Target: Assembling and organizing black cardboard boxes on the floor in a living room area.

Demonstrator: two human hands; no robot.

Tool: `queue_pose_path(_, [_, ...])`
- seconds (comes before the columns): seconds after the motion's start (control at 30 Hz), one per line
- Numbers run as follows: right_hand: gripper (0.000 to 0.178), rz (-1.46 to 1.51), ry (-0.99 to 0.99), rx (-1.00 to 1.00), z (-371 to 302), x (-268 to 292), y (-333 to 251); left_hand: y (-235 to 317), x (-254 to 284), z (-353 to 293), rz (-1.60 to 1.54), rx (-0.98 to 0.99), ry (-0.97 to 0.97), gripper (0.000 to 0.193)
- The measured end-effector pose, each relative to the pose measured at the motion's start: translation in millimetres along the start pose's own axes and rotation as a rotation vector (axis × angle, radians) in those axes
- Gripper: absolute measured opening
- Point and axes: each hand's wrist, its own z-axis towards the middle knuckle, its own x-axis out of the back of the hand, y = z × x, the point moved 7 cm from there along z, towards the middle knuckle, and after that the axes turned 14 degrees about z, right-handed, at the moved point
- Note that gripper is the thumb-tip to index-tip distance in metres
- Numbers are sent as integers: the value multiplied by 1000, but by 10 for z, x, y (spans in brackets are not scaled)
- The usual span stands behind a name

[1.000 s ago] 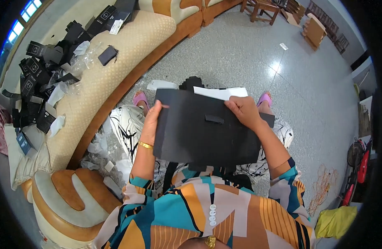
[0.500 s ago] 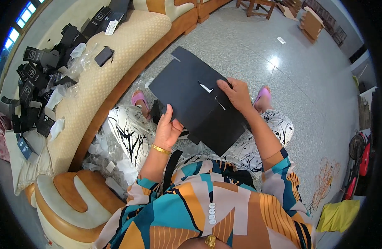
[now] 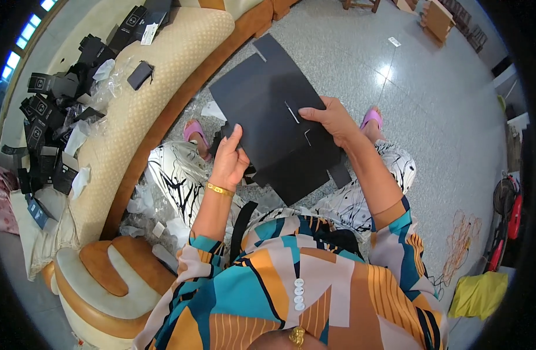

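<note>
A flat black cardboard sheet (image 3: 273,111) with creases, tabs and cut slots is held up over my lap, tilted. My left hand (image 3: 228,162) is closed on its left lower edge, the thumb lying on the near face. At the right edge my right hand (image 3: 333,121) grips it, thumb on the face near a narrow slot and fingers partly hidden behind. Two small white cuts show light through the card. Part of a dark item between my legs is hidden behind the sheet.
On the sofa (image 3: 180,64) at left lie a heap of black boxes (image 3: 37,108), clear plastic wrap and a small dark pouch (image 3: 140,76). Plastic bags (image 3: 141,201) lie on the floor by my left leg. A cable (image 3: 460,245) and a yellow cloth (image 3: 479,296) are at right.
The cardboard sheet has turned a little and shifted slightly up, its slots now more edge-on. Both hands keep hold, the right thumb having slid slightly left. The view has shifted slightly.
</note>
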Motion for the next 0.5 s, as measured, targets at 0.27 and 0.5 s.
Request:
queue_pose_path(0.27, [30,275,176,130,33,310,-35,-292,-108,-108,200,63,-177,32])
queue_pose_path(0.5, [26,243,315,250,109,270,-75,-124,-51,261,273,75,-85,34])
